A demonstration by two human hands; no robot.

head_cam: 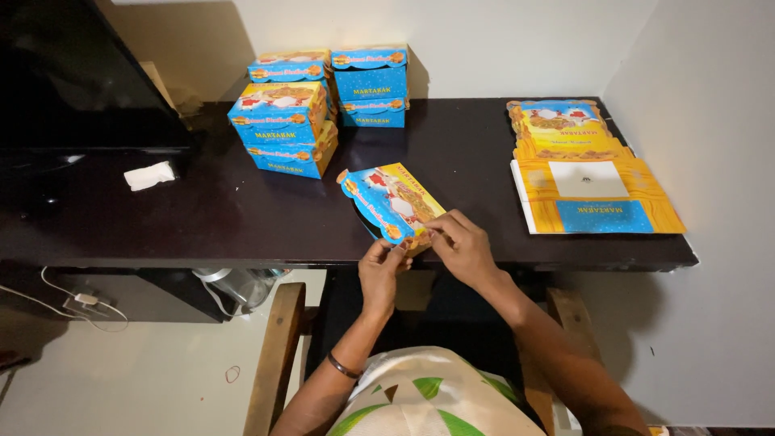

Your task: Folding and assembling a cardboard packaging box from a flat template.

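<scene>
A flat, partly folded blue-and-yellow cardboard food box (pixel 391 202) is lifted over the front edge of the dark table (pixel 202 218). My left hand (pixel 382 274) pinches its lower corner from below. My right hand (pixel 462 246) grips the same near edge from the right, fingers curled onto the cardboard. Both hands touch each other at the box's corner.
Several assembled blue-and-yellow boxes (pixel 282 129) stand stacked at the back centre-left. A pile of flat unfolded box sheets (pixel 585 173) lies at the right. A crumpled white paper (pixel 149 175) lies at the left, below a dark screen (pixel 73 73). Wooden chair arms (pixel 278 355) flank my lap.
</scene>
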